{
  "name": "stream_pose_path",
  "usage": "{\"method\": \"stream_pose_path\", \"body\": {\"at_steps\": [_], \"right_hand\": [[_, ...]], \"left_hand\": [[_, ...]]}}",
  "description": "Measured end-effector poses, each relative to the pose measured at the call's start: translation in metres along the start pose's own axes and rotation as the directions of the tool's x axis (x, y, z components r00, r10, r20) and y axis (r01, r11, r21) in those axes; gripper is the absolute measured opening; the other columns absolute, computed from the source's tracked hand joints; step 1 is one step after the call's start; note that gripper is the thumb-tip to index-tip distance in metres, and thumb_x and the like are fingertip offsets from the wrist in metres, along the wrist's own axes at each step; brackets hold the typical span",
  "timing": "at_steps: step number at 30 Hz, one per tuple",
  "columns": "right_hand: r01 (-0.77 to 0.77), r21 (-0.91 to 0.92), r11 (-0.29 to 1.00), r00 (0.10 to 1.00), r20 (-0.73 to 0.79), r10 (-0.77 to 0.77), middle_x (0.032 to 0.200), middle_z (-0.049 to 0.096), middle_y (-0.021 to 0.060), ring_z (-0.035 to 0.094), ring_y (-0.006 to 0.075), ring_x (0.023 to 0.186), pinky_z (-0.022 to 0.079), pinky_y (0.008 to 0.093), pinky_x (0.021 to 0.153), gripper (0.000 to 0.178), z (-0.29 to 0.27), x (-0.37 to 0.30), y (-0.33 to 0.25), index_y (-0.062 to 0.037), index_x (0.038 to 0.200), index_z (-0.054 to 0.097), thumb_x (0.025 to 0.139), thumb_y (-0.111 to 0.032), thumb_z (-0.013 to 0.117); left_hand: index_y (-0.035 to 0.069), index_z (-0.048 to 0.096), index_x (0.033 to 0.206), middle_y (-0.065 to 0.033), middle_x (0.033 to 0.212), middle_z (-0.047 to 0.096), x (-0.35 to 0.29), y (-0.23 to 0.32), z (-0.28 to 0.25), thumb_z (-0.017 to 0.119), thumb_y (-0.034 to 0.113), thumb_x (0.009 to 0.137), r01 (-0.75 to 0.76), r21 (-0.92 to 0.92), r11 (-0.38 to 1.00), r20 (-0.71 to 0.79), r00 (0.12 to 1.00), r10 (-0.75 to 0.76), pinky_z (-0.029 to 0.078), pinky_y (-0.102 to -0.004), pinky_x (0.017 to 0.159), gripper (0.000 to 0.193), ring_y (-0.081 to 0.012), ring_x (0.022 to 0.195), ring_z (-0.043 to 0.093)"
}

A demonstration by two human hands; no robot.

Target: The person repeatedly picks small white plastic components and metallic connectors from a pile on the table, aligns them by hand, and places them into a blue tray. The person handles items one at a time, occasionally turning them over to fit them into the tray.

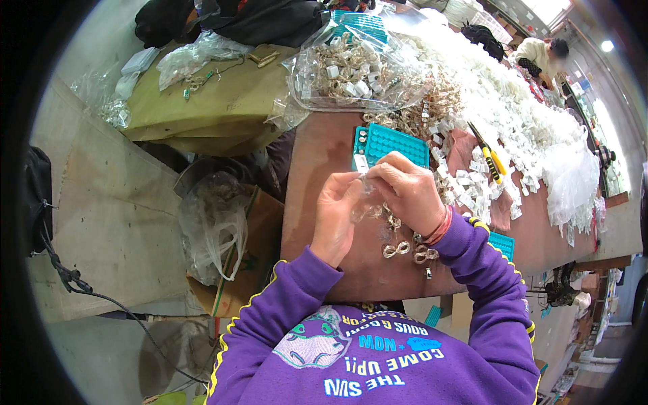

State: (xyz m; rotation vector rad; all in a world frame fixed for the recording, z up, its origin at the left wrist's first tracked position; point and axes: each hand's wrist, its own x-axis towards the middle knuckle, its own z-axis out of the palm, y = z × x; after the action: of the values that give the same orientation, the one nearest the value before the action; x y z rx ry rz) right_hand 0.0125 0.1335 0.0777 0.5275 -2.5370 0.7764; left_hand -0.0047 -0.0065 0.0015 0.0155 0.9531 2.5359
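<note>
Over the table, my left hand [337,209] and my right hand [410,192] meet with their fingertips pinched together. A small white box-shaped piece [361,163] sticks up between them. Something clear and thin, like a small plastic bag, hangs below the fingertips, its edges hard to make out. Just beyond my hands lies a teal tray [395,145] with rows of round hollows and a few small round pieces at its left end. Under my right wrist are coiled light-coloured wire bundles [396,250].
Yellow-and-black pliers [487,155] lie right of the tray among loose white boxes [466,189]. A large heap of clear bags [533,135] covers the right side. Behind the tray sits an open plastic bag [358,74] of wired pieces. Another person [536,57] is at the far right.
</note>
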Motion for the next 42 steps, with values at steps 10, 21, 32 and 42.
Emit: {"method": "stream_pose_path", "body": {"at_steps": [10,21,32,42], "right_hand": [[-0.049,0.097,0.994,0.999,0.02,0.047,0.08,0.06,0.009,0.063,0.0262,0.065,0.051,0.0337,0.056,0.009,-0.011,-0.006,-0.009,-0.0058,0.085,0.065,0.078,-0.008,0.07],[-0.024,0.056,0.998,0.998,-0.052,0.027,0.089,0.07,0.0085,0.07,0.0229,0.073,0.056,0.0296,0.063,0.014,-0.012,-0.005,-0.008,-0.0072,0.093,0.071,0.08,-0.004,0.071],[-0.121,0.163,0.979,0.992,-0.018,0.125,0.08,0.067,0.0079,0.065,0.0199,0.065,0.052,0.0283,0.058,0.017,-0.014,-0.002,-0.009,-0.0066,0.09,0.071,0.075,0.001,0.071],[0.077,-0.05,0.996,0.997,0.034,-0.075,0.08,0.066,0.0053,0.065,0.0216,0.072,0.052,0.0325,0.068,0.023,-0.014,-0.006,-0.009,-0.0092,0.099,0.07,0.076,-0.006,0.072]], "left_hand": [[0.004,0.061,0.103,-0.0041,0.1,0.066,-0.001,0.004,-0.001,0.062,0.009,0.095,-0.009,0.017,1.0,0.08,0.997,0.007,0.053,-0.0258,0.073,0.01,-0.0116,0.086,0.064],[0.003,0.06,0.104,-0.0078,0.096,0.068,-0.003,0.01,0.001,0.063,0.013,0.095,0.049,-0.004,0.999,0.12,0.992,-0.048,0.054,-0.0265,0.074,0.014,-0.0148,0.083,0.067],[0.005,0.059,0.106,-0.0061,0.094,0.068,-0.004,0.01,0.002,0.062,0.017,0.096,0.058,0.019,0.998,0.127,0.99,-0.06,0.056,-0.0251,0.069,0.015,-0.0145,0.08,0.068],[0.004,0.059,0.106,-0.0072,0.097,0.068,-0.004,0.008,-0.001,0.061,0.017,0.096,0.098,-0.035,0.995,0.126,0.988,-0.093,0.055,-0.027,0.074,0.017,-0.0148,0.083,0.067]]}}
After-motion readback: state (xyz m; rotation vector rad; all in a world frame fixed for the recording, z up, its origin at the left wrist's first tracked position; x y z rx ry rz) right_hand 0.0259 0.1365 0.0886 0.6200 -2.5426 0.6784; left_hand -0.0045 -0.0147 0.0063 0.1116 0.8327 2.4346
